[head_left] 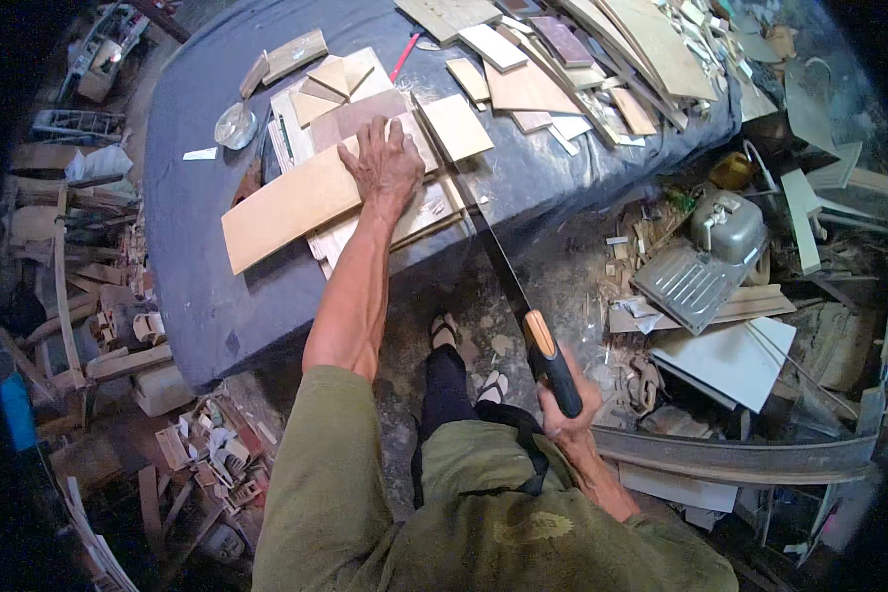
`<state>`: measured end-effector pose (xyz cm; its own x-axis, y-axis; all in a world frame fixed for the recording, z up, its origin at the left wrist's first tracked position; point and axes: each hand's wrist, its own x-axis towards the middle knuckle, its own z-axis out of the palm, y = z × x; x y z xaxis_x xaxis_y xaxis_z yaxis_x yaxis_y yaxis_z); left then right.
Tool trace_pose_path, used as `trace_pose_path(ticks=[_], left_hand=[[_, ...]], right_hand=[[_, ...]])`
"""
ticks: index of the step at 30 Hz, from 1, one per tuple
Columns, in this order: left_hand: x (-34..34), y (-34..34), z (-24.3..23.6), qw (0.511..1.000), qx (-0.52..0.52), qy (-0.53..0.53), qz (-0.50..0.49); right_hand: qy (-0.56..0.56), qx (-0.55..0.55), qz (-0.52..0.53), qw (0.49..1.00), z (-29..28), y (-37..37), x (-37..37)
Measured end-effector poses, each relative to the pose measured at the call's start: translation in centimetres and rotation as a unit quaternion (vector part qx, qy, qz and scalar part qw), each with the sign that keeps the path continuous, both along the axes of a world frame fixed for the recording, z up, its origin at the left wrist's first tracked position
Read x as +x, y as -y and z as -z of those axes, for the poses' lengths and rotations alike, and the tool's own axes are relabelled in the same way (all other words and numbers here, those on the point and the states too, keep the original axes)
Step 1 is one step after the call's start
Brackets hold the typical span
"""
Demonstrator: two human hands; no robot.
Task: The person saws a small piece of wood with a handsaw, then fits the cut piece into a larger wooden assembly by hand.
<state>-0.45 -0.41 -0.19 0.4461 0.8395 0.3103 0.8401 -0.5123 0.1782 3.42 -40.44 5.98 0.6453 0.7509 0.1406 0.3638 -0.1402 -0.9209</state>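
Note:
My left hand (383, 170) lies with spread fingers on a long pale wooden board (284, 215), pressing on its upper face. The board rests slantwise over a stack of flat wood pieces (328, 259) at the table's near edge. In my right hand (584, 395) is the black and orange handle of a handsaw (499, 261), my fingers closed round it. Its dark blade crosses the board just right of my left hand, and a pale square end (457, 126) shows beyond the blade. How deep the teeth sit in the wood I cannot tell.
A dark cloth covers the table (202, 321). On it lie a glass jar (235, 126), a red pencil-like stick (404, 57) and a heap of wood offcuts (562, 74). A metal sink (699, 266) sits among scraps on the right; more scrap wood (217, 459) lies lower left.

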Motion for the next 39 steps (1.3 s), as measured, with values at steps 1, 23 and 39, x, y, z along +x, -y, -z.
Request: trace_pose_path(ticks=[1, 23, 39], left_hand=[[0.0, 0.0, -0.1, 1.0, -0.005, 0.002, 0.001], [0.2, -0.3, -0.1, 1.0, 0.002, 0.003, 0.021], [0.0, -0.2, 0.3, 0.998, 0.051, 0.035, 0.014]], right_hand=[[0.002, -0.017, 0.015, 1.0, 0.1, 0.4, -0.3], [-0.033, 0.004, 0.023, 0.999, -0.9, -8.7, 1.5], [-0.044, 0.027, 0.034, 0.998, -1.6, -8.5, 2.1]])
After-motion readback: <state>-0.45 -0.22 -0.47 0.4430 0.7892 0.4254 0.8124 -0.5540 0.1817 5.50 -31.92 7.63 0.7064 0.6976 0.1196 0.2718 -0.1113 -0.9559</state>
